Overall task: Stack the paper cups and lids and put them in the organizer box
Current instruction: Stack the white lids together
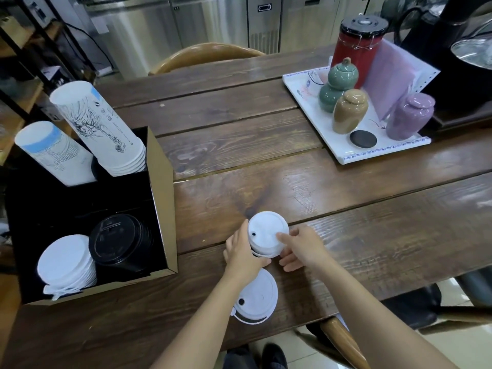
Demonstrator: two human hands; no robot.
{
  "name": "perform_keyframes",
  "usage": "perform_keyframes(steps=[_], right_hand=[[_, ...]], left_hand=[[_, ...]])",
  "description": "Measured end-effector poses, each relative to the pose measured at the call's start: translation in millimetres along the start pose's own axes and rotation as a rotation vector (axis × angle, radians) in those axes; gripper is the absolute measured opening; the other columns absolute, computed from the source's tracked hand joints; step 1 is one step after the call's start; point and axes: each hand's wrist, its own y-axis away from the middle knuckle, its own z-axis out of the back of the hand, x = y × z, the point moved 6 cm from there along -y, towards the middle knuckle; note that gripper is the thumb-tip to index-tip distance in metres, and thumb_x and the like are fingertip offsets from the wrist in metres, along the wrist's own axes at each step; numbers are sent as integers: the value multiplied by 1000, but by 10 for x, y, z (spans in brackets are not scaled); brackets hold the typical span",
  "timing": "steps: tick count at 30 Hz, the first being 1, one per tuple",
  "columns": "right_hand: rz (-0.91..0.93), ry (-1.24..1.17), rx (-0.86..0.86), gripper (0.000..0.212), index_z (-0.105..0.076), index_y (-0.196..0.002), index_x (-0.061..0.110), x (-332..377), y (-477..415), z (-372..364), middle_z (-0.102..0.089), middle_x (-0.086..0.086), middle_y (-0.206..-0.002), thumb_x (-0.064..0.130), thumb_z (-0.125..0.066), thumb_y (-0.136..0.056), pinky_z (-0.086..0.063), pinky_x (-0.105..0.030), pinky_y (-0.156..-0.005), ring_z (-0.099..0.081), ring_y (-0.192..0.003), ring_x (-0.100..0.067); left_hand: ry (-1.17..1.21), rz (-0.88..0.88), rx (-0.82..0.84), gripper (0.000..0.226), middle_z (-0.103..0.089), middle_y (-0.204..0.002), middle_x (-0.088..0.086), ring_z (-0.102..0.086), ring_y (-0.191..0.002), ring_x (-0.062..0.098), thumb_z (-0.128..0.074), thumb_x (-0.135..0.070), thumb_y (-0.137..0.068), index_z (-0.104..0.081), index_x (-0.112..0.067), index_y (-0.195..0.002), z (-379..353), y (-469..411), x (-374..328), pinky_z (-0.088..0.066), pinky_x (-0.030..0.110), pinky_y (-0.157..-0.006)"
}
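Two stacks of cups already stand in the back of the box (159,166): one taller cup stack (101,129) with a dark drawing, and one shorter cup stack (53,154) with a blue band beside it. In the front part of the box there are white lids (65,262) and black lids (121,239), side by side. So most of the task looks done.

What is left is on the surface (292,195), near its front edge. A small lid pile (267,234) is between both hands. The left hand (243,253) wraps around its left side, fingers curled against the rims, so this grip holds the pile. The right hand (300,247) is at the right side, with one fingertip on the top lid and the other fingers loosely bent beside the pile; it steadies the pile, and I cannot tell if it really clamps it.

One more loose lid (257,299) lies flat on the surface, just below the left wrist (partly hidden by it). In my judgement, this lid must join the pile, and then the pile goes to the white lids in the box.
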Motion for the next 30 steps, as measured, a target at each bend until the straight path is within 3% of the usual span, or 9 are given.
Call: perform_keyframes(steps=[2, 4, 8, 11, 15, 19, 23, 27, 30], right_hand=[[-16, 53, -7, 36, -52, -101, 0, 2, -17, 26, -64, -14, -74, 32, -61, -86, -57, -33, -46, -64, -50, -23], [12, 175, -59, 42, -46, -107, 4, 25, -39, 81, -59, -8, -86, 35, -63, -83, -54, -32, -49, -62, -65, -22], [150, 240, -114, 59, -41, -133, 10, 141, -83, 132, -52, -8, -124, 34, -64, -84, -40, -30, -85, -51, -115, -24], [196, 252, -72, 68, -42, -136, 14, 201, -145, 79, -51, -7, -132, 43, -65, -79, -42, -41, -101, -49, -121, -25], [234, 324, -9, 63, -59, -116, 22, 116, -393, -4, -60, -5, -116, 59, -55, -65, -49, -48, -92, -56, -106, -25], [201, 244, -44, 36, -58, -112, 7, 254, -338, -9, -63, -8, -107, 33, -58, -87, -48, -35, -81, -59, -101, -26], [153, 209, -101, 26, -50, -94, 6, 253, -388, -3, -54, -5, -90, 31, -56, -90, -39, -29, -66, -52, -87, -24], [83, 195, -117, 25, -44, -83, 11, 249, -431, -5, -53, -5, -91, 32, -55, -90, -34, -27, -58, -47, -83, -21], [101, 214, -59, 27, -52, -98, 9, 287, -412, -18, -56, -5, -101, 34, -55, -89, -38, -27, -67, -50, -92, -21]], left_hand=[[-24, -26, 15, 94, -24, -152, -3, -12, -140, 22, -76, -19, -74, -17, -26, -146, -1, -11, -11, -15, 42, -112], [2, -1, 49, 98, -21, -153, -1, -11, -141, 24, -77, -25, -73, -14, -26, -148, 7, -18, -8, -15, 45, -113], [45, 35, 82, 97, -19, -154, 1, -12, -141, 27, -75, -32, -75, -12, -28, -148, 42, -24, 6, -17, 50, -115], [-56, -25, 20, 83, -28, -151, -2, -18, -138, 23, -72, -33, -78, -22, -27, -144, 57, -34, -22, -17, 45, -112], [-63, -49, -19, 76, -33, -147, -7, -23, -135, 20, -71, -37, -79, -29, -28, -142, 45, -54, -6, -18, 41, -109], [-46, -38, -27, 80, -32, -149, -4, -23, -136, 22, -72, -36, -78, -26, -27, -144, 70, -47, 3, -20, 44, -110], [-9, -15, -18, 84, -30, -149, -2, -22, -135, 24, -72, -36, -79, -22, -28, -146, 83, -3, 2, -21, 46, -113], [7, -21, -37, 80, -34, -145, -4, -25, -131, 23, -72, -37, -78, -26, -29, -144, 89, 28, -21, -23, 43, -111], [71, -5, -62, 78, -38, -141, -4, -27, -131, 22, -74, -33, -76, -32, -29, -141, 77, -12, 10, -25, 45, -112]])
